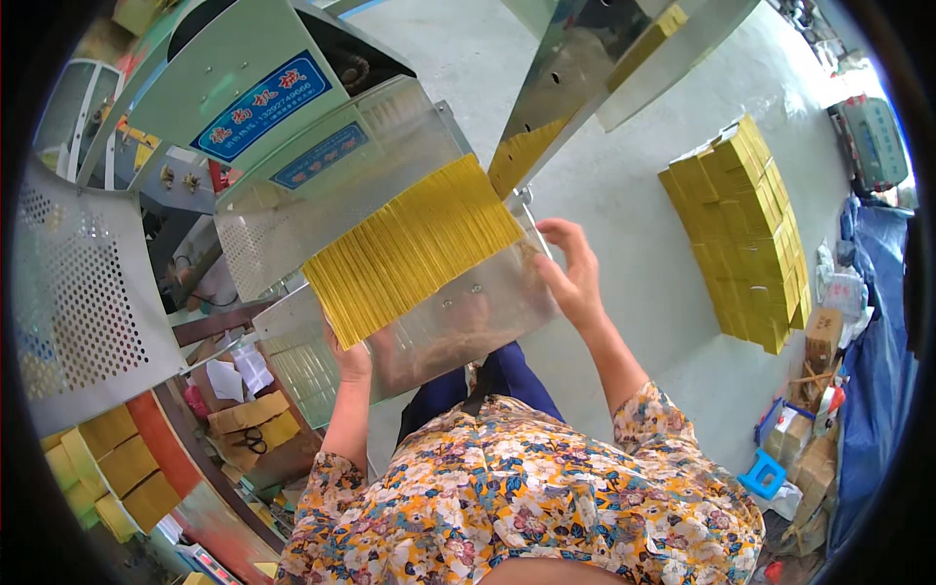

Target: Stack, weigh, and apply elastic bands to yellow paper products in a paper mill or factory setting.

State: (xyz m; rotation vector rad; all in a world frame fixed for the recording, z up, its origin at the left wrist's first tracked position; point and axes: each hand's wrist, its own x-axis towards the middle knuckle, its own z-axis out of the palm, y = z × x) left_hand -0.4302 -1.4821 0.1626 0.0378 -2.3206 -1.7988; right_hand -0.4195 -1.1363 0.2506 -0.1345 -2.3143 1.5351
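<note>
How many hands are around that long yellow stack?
2: the left hand is at the lower-left end of the yellow stack, its fingers partly hidden; the right hand is beside the right end, thumb and fingers apart.

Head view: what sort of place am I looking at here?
Probably a small workshop or factory floor: there's a pale green machine beside a perforated metal panel, a packed row of thin yellow sheets, and stacked yellow bundles on the grey floor.

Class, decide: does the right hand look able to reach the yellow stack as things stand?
Probably yes: the right hand is open beside the yellow stack, at its right end, with nothing obvious between.
</note>
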